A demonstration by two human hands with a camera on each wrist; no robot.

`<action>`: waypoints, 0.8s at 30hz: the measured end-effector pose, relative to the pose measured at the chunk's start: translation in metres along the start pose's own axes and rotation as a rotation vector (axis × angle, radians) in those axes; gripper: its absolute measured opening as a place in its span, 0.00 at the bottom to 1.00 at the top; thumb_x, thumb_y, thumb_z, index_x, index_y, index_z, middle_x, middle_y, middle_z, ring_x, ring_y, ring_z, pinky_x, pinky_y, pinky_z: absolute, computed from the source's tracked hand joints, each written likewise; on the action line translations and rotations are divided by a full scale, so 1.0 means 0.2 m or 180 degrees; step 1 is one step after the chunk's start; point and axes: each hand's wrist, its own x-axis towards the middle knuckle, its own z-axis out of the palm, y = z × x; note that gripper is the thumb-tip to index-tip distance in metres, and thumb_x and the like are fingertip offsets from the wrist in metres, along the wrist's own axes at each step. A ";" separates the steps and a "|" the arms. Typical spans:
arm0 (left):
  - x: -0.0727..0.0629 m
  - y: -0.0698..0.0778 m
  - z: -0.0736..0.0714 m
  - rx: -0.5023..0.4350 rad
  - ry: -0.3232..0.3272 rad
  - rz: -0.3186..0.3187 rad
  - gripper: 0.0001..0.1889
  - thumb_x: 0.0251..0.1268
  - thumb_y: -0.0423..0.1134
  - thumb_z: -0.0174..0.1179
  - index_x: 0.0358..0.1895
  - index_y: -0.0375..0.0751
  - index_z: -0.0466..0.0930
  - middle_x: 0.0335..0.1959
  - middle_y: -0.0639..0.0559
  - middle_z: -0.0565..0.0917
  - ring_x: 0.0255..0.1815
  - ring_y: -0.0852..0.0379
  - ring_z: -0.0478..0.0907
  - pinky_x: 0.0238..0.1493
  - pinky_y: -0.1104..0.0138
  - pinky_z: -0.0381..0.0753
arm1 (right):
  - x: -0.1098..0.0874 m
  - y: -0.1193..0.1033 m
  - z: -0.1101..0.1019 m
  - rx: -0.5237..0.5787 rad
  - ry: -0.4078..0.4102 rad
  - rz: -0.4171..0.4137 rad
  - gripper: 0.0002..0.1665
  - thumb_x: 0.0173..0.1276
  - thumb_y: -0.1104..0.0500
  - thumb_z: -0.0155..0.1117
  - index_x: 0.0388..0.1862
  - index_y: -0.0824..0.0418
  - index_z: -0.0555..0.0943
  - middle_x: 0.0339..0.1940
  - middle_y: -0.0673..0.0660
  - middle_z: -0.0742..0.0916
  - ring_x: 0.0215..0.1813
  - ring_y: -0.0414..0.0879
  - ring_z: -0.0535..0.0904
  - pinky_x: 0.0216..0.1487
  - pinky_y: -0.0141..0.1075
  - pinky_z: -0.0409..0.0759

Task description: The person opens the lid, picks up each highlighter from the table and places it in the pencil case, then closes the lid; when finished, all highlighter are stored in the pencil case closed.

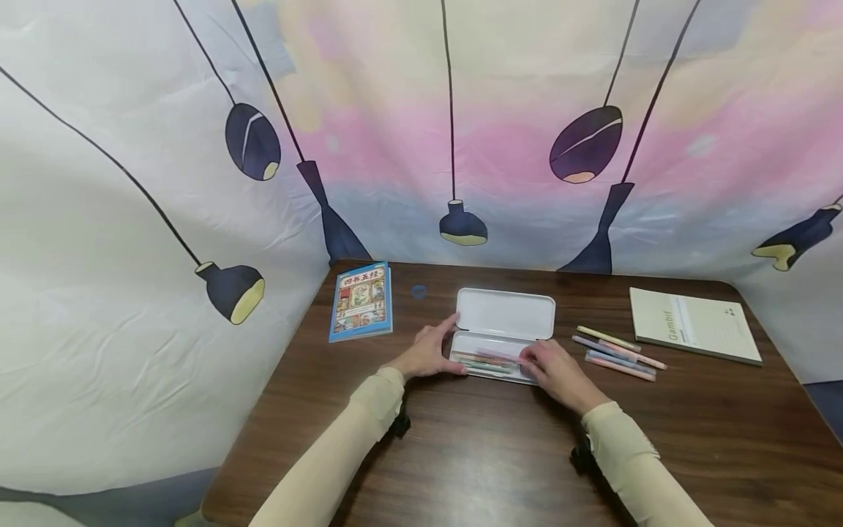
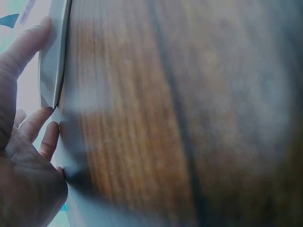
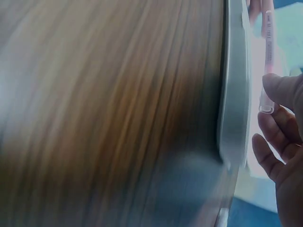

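A white metal pencil case [image 1: 506, 313] lies on the table with its lid laid back and several slim pens [image 1: 484, 364] in its tray. My left hand [image 1: 429, 353] steadies the case's left end, thumb along the front edge and fingers spread towards the hinge. Over the tray's right part, my right hand [image 1: 558, 373] pinches a pink pen [image 3: 269, 47] near its clear end, between thumb and fingers. That pen runs lengthwise with the tray, above the other pens.
To the right lie several loose pastel pens [image 1: 615, 353] in a pile. Behind them is a cream notebook [image 1: 698, 326]. A blue picture-covered book [image 1: 361, 301] and a small blue round item [image 1: 418, 292] sit at the back left of the wooden table [image 1: 454, 446].
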 end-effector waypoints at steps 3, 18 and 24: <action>0.00 0.00 0.00 -0.0006 -0.0006 -0.0013 0.63 0.53 0.57 0.81 0.88 0.58 0.47 0.79 0.50 0.71 0.75 0.42 0.60 0.76 0.39 0.58 | 0.04 -0.04 0.04 -0.0048 0.0004 -0.0137 0.03 0.71 0.63 0.73 0.37 0.59 0.86 0.35 0.50 0.86 0.44 0.52 0.81 0.49 0.53 0.79; 0.00 0.01 0.01 0.0100 -0.0038 -0.0099 0.63 0.53 0.60 0.80 0.88 0.62 0.46 0.81 0.50 0.68 0.74 0.44 0.60 0.76 0.42 0.60 | 0.12 -0.10 0.12 -0.0366 -0.0172 -0.0419 0.04 0.66 0.66 0.75 0.35 0.61 0.86 0.30 0.51 0.83 0.37 0.49 0.80 0.45 0.49 0.80; 0.00 0.00 0.01 0.0104 -0.0035 -0.0088 0.63 0.54 0.60 0.80 0.88 0.62 0.45 0.80 0.51 0.68 0.73 0.45 0.60 0.76 0.43 0.60 | 0.12 -0.11 0.12 -0.0368 -0.0216 -0.0383 0.03 0.67 0.65 0.75 0.35 0.61 0.87 0.31 0.51 0.83 0.38 0.49 0.80 0.45 0.48 0.80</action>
